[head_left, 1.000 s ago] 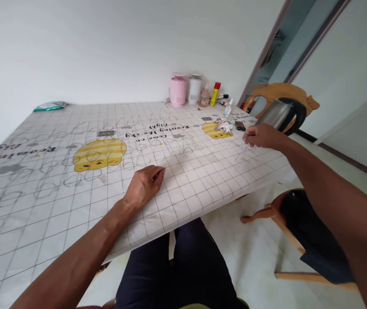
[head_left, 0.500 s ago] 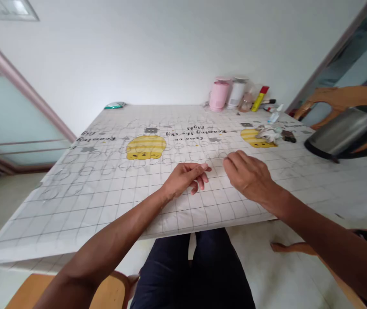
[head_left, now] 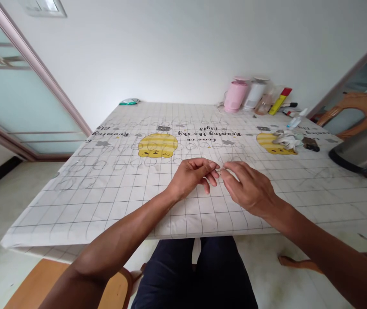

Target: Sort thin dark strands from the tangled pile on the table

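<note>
Two bare hands stand nearly tip to tip above the table [head_left: 177, 223], close to the middle of its front edge; the left hand [head_left: 192, 177] has thumb laid along forefinger, other fingers loosely curled; the right hand [head_left: 250, 185] points thumb and forefinger at those tips; from here anything finer between them is hard to make out, so I cannot tell whether either pinches something. Close fingertip work seems the step in hand; next, I'd judge, it calls for steady wrists and a light touch.

Further out, two yellow bear prints, one left [head_left: 158, 145], one right; one crumpled white cloth [head_left: 286, 140] lies over the latter, one dark object [head_left: 311, 144] beside it; one metal kettle [head_left: 360, 146] stands toward the right end; near the back edge, two canisters, pink [head_left: 235, 96] and white [head_left: 254, 95], one yellow can [head_left: 280, 102], red-capped; one green packet [head_left: 129, 101] at the back left corner.
</note>
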{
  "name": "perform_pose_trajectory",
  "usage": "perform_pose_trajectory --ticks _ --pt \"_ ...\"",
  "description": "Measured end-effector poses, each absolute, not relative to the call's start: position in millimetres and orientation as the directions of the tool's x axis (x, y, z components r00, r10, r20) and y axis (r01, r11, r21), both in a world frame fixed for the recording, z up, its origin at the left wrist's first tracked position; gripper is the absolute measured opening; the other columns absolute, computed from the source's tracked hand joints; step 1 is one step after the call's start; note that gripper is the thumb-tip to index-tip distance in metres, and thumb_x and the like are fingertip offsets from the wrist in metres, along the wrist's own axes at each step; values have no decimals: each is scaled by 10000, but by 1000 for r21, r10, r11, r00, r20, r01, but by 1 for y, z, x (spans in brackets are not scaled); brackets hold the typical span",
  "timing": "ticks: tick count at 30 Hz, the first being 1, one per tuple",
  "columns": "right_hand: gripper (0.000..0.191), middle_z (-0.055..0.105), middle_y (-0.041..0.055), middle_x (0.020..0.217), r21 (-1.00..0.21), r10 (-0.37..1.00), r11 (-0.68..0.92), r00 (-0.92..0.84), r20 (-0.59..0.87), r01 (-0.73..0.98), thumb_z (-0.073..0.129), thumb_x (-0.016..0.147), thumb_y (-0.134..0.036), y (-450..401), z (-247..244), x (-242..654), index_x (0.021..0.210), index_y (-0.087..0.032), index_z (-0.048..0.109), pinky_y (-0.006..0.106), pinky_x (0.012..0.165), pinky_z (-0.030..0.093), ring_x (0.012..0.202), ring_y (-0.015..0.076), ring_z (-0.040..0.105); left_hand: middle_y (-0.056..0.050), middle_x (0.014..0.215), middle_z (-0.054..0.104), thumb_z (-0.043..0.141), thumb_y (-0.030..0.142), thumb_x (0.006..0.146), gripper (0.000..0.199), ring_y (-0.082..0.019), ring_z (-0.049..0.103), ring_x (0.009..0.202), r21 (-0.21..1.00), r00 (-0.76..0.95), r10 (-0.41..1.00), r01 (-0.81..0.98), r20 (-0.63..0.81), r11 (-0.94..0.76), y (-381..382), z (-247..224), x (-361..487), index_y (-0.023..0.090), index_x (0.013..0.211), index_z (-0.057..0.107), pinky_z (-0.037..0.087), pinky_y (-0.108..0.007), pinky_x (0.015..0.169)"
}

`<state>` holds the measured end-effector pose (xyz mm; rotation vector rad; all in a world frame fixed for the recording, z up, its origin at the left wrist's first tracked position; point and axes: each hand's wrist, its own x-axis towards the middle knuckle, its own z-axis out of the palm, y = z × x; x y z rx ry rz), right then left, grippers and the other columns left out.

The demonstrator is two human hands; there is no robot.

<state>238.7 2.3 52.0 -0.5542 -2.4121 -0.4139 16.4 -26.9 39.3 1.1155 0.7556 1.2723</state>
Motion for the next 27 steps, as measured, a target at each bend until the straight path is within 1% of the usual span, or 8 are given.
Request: perform_pose_trajectory --ticks 2,4,7,10,13,15,21,27 --pt "144 772 123 1178 9 376 845 -606 701 535 613 1058 -201 3 50 234 1137 -270 712 466 826 615 1071 314 732 -98 900 752 811 465 948 336 -168 722 703 943 106 982 -312 158 -118 -25 40 14 132 966 770 590 -249 504" --pt "93 779 113 1093 -253 567 784 -488 664 567 625 1075 -332 7 48 225 1093 -272 694 451 752 605 999 309 743 -102 906 750 802 472 956 345 -171 726 714 950 60 984 -275 171 -148 -24 40 12 130 977 765 610 -260 524" --pt "309 776 72 937 -697 831 547 -400 386 464 623 1063 -571 21 43 207 1009 -270 673 391 614 562 828 269 739 -110 915 754 789 492 964 363 -173 727 715 958 59 978 -220 199 -182 -21 38 9 132 927 755 625 -272 529" --pt "385 760 56 855 -927 893 301 -406 192 226 681 1006 -634 40 37 190 993 -249 682 336 523 517 739 237 720 -121 953 770 770 486 975 356 -175 730 724 965 65 973 -159 222 -210 -19 35 8 136 911 760 634 -278 528" --pt "337 747 51 827 -973 888 229 -417 195 34 769 945 -556 55 30 177 998 -230 705 303 491 497 724 215 708 -120 966 774 749 423 985 288 -173 730 727 969 3 975 -109 224 -222 -17 31 8 137 955 767 633 -274 522" --pt "304 737 42 805 -976 892 218 -402 206 -17 808 904 -499 61 27 169 982 -223 706 298 497 501 695 198 692 -109 928 768 733 365 985 233 -171 728 719 968 -65 972 -96 225 -231 -14 28 8 135 965 760 633 -273 524" --pt "246 698 6 737 -961 912 271 -307 272 -46 824 872 -416 64 20 144 930 -241 660 317 512 525 592 164 635 -57 787 738 717 283 969 159 -171 730 659 964 -273 938 -91 216 -248 -3 17 5 134 1025 720 669 -313 587" --pt "263 711 5 737 -956 911 287 -292 292 -60 797 904 -441 71 7 132 1009 -244 659 328 520 561 594 181 667 -53 762 742 764 213 940 177 -184 741 648 981 -322 940 -112 114 -157 6 14 -2 118 1076 704 682 -339 613"
